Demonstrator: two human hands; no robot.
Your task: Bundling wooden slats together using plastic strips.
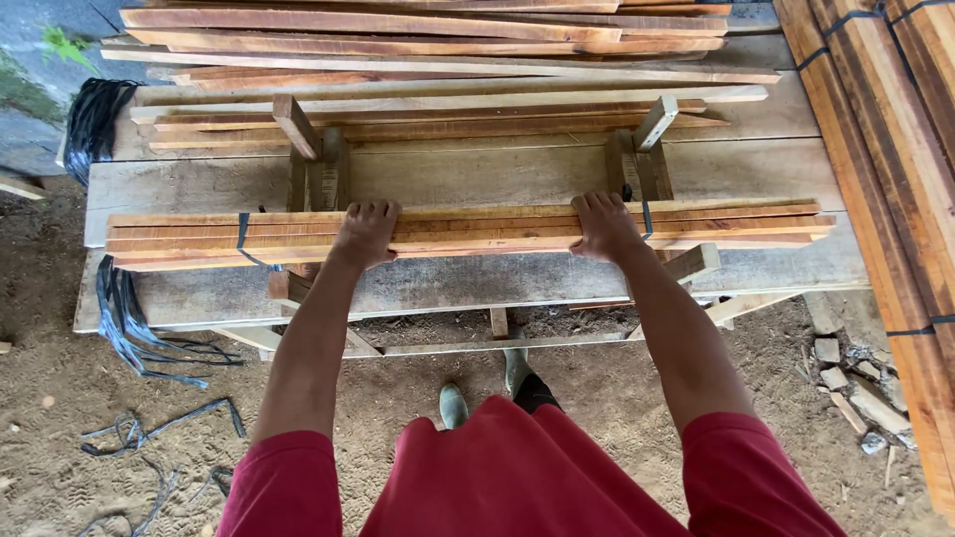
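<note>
A bundle of long thin wooden slats (477, 231) lies across two wooden cradle stands on a plank bench (468, 283). A black plastic strap (242, 237) is wrapped around the bundle near its left end. My left hand (366, 231) presses on the bundle left of centre, fingers curled over the top slats. My right hand (603, 225) grips the bundle right of centre, beside a second black strap (647, 219). Both arms reach straight forward.
More loose slats (428, 60) are stacked at the back of the bench. Strapped timber bundles (895, 199) run along the right. Black strapping (129, 318) hangs off the bench's left side and lies on the dirt floor. Wood offcuts (856, 393) lie at right.
</note>
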